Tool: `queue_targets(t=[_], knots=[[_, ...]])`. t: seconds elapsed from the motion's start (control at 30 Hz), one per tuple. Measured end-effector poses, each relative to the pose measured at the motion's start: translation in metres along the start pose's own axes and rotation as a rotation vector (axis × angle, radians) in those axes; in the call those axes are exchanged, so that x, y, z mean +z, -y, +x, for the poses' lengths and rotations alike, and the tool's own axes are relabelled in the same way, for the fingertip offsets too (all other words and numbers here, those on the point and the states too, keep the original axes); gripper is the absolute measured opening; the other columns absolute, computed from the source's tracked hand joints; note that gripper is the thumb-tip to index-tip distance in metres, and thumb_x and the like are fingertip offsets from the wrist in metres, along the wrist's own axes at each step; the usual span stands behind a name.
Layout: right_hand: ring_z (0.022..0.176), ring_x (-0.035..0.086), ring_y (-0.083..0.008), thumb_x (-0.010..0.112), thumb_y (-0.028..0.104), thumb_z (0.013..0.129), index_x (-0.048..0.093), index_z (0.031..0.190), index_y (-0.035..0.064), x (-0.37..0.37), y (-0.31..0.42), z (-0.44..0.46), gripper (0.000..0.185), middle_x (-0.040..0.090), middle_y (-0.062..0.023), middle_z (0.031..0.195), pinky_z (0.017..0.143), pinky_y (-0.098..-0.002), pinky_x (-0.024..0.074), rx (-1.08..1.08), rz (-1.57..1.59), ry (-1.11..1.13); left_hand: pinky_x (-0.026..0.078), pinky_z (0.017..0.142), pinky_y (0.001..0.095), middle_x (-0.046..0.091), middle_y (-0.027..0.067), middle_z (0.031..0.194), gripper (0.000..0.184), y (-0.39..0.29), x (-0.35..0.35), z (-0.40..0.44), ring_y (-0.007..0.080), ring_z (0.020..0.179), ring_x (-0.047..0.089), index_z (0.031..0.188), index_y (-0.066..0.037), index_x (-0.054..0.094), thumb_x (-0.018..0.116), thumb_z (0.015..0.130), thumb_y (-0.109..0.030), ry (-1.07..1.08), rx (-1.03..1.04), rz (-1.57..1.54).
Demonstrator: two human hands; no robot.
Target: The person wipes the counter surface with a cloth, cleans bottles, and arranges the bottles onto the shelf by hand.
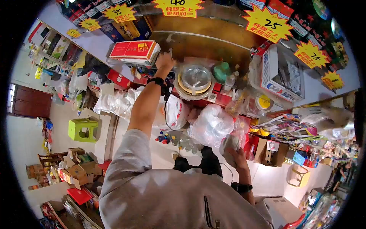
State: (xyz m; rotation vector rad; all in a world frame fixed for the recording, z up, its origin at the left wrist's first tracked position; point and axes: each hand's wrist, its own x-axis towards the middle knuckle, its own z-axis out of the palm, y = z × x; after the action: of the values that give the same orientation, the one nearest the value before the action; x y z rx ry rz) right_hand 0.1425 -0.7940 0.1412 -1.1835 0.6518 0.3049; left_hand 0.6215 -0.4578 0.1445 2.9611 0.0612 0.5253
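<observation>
Red-and-white carton (135, 50): lies flat, printed side up; its contents are hidden.
Round clear container (195, 77): stands on yellow-rimmed round ware (193, 92); its contents cannot be identified.
Green bottle (222, 71): stands just beside the round clear container.
Clear jar (263, 102): carries a yellow label; contents unclear.
Clear plastic bag (212, 124): bulging, filled with pale, crumpled material.
Windowed box (283, 72): white and patterned, tilted in view; dark contents visible behind the window.
Grey cloth-like item (230, 148): located at the right hand, just beside the clear plastic bag and well apart from the left hand.
Left hand (165, 60): positioned at the near end of the red-and-white carton; fingers partly curled. Whether it grips anything cannot be told.
Right hand (239, 158): partly closed around the grey cloth-like item.
Left arm (146, 103): extended forward, dark band at the wrist.
Right arm (245, 178): bent, held low beside the torso; dark watch at the wrist.
</observation>
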Motion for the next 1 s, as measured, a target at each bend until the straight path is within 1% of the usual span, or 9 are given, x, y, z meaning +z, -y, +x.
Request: queue_targets(t=[0.17,0.23,0.27,0.3,0.4,0.6,0.67,0.83,1.0], knots=[[0.100,0.064,-0.0189,0.073,0.019,0.089,0.059,0.129,0.0019,-0.008,-0.004,0.011,0.045,0.066,-0.0065,0.114,0.084,-0.0325,0.0527,0.006,0.014,-0.044,0.058,0.082,0.0494,0.070,0.0234,0.103,0.045,0.005,-0.009,0.015,0.0394,0.095,0.070,0.104,0.001,0.069,0.070,0.084,-0.039,0.255,-0.087,-0.046],[0.099,0.064,-0.0190,0.073,0.019,0.089,0.059,0.129,0.0023,-0.013,-0.022,0.022,0.045,0.066,-0.0063,0.113,0.084,-0.0321,0.0527,-0.060,0.027,-0.049,0.057,0.085,0.0461,0.070,0.0204,0.105,0.045,0.002,-0.031,0.010,0.0360,0.099,0.070,0.105,-0.002,0.068,0.076,0.075,-0.034,0.397,0.007,0.002],[0.099,0.064,-0.0190,0.073,0.019,0.089,0.059,0.129,0.0023,-0.010,-0.026,0.028,0.045,0.066,-0.0063,0.113,0.084,-0.0321,0.0527,-0.059,0.026,-0.042,0.057,0.081,0.0464,0.070,0.0201,0.098,0.027,0.007,-0.032,0.002,0.0367,0.094,0.070,0.099,-0.003,0.069,0.069,0.080,-0.023,0.281,0.164,0.004],[0.097,0.064,-0.0187,0.073,0.019,0.089,0.059,0.128,0.0023,-0.006,-0.027,0.033,0.044,0.067,-0.0057,0.112,0.082,-0.0323,0.0530,-0.027,0.061,-0.044,0.057,0.081,0.0464,0.070,0.0201,0.098,0.027,0.014,-0.025,-0.001,0.0367,0.094,0.070,0.099,-0.003,0.069,0.069,0.080,-0.023,0.277,0.158,0.007],[0.091,0.065,-0.0176,0.073,0.018,0.089,0.060,0.126,0.0023,0.005,-0.024,0.047,0.042,0.067,-0.0042,0.107,0.078,-0.0322,0.0536,0.030,0.071,0.001,0.058,0.075,0.0448,0.071,0.0170,0.086,0.012,0.025,-0.030,-0.016,0.0336,0.084,0.071,0.087,-0.006,0.071,0.059,0.085,-0.008,0.096,0.512,0.124],[0.083,0.065,-0.0149,0.073,0.016,0.090,0.062,0.122,0.0025,0.021,-0.027,0.061,0.036,0.067,-0.0020,0.099,0.071,-0.0307,0.0537,0.022,0.038,0.107,0.058,0.066,0.0455,0.070,0.0169,0.085,0.012,0.051,-0.079,-0.003,0.0338,0.077,0.072,0.091,-0.005,0.069,0.059,0.086,-0.009,0.141,0.415,0.221],[0.082,0.065,-0.0146,0.072,0.016,0.090,0.062,0.121,0.0025,0.024,-0.021,0.053,0.036,0.067,-0.0019,0.098,0.070,-0.0303,0.0535,0.032,-0.010,0.125,0.058,0.063,0.0451,0.072,0.0152,0.088,0.017,0.088,-0.104,0.016,0.0366,0.073,0.071,0.103,-0.008,0.066,0.057,0.088,-0.008,-0.046,0.389,0.142],[0.081,0.065,-0.0156,0.073,0.016,0.087,0.062,0.120,0.0025,0.016,-0.048,0.055,0.037,0.067,-0.0033,0.098,0.069,-0.0308,0.0536,0.050,0.079,0.000,0.058,0.074,0.0467,0.069,0.0160,0.108,0.021,0.169,-0.111,0.067,0.0372,0.092,0.070,0.106,-0.007,0.066,0.056,0.088,-0.008,-0.275,0.376,0.165],[0.083,0.065,-0.0172,0.073,0.015,0.085,0.062,0.121,0.0030,0.031,-0.023,0.034,0.039,0.067,-0.0044,0.099,0.067,-0.0320,0.0549,0.190,-0.022,-0.012,0.057,0.083,0.0471,0.066,0.0161,0.119,0.025,0.176,-0.106,0.070,0.0353,0.105,0.066,0.110,-0.006,0.065,0.061,0.087,-0.014,-0.074,0.295,0.155]])
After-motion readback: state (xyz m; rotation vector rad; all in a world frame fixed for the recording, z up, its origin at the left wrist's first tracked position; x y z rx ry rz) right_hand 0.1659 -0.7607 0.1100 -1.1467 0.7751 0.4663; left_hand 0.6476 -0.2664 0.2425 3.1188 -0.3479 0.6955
